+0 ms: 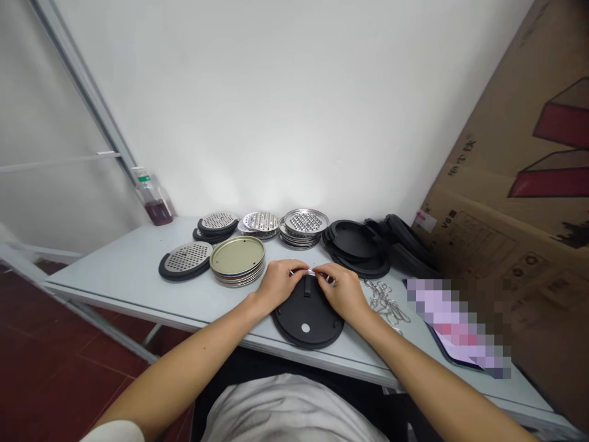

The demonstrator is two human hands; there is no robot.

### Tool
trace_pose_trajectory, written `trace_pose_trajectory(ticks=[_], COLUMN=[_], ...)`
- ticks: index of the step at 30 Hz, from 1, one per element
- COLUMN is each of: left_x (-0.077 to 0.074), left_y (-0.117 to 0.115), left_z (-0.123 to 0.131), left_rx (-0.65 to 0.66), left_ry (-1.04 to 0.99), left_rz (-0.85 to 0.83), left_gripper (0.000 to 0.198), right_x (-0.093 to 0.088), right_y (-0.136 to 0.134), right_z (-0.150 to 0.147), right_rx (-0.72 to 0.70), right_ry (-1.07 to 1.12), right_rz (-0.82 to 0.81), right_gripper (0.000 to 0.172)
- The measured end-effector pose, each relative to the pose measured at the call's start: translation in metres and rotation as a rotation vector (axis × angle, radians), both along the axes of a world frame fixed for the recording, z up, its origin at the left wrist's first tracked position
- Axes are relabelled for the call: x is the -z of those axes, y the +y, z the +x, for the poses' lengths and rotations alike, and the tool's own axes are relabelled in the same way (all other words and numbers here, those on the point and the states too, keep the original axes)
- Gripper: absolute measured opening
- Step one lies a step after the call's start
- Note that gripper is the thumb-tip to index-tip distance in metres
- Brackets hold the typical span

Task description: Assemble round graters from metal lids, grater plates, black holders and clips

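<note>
Bottle [154, 197] at rear left of tabletop [124, 270]: dark liquid [159, 213] inside, green label [144, 178]. Carton [478, 233] at right: "V6" marking [448, 219]. Grip, left hand [277, 283] and right hand [346, 291]: pinching metal wire [311, 272] at far edge of black disc [318, 314].

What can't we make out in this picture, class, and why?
All in the head view:
- Ends of the thin metal piece: covered by the left fingers and right fingers.
- Screen content of the device: pixelated.
- Far side of the carton: cut off by the right edge.
</note>
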State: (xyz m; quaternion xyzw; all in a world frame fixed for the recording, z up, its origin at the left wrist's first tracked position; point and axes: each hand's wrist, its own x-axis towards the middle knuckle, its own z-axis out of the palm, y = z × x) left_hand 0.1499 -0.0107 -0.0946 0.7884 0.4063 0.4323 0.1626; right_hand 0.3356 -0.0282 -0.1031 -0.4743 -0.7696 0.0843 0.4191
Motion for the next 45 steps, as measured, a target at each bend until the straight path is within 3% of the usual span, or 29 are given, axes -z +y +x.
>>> trace_pose_trajectory(ticks=[12,25,45], left_x=[0.002,-0.007,-0.005], left_y=[-0.003,-0.009,-0.022], left_z=[-0.005,0.005,0.001], left_rx=[-0.049,-0.146,-0.084], left_ry=[0.052,0.156,0.087], left_rz=[-0.053,-0.078,-0.125], left_gripper=[0.021,0.023,0.031], right_x=[0.005,0.011,0.01], right_y=[0.0,0.005,0.004], right_z=[-0.002,-0.004,-0.003], right_rx=[0.026,0.032,-0.001], right_ry=[-0.074,-0.083,-0.095], right_rz=[0.025,0.081,0.099], right_gripper=[0.021,0.026,0.024])
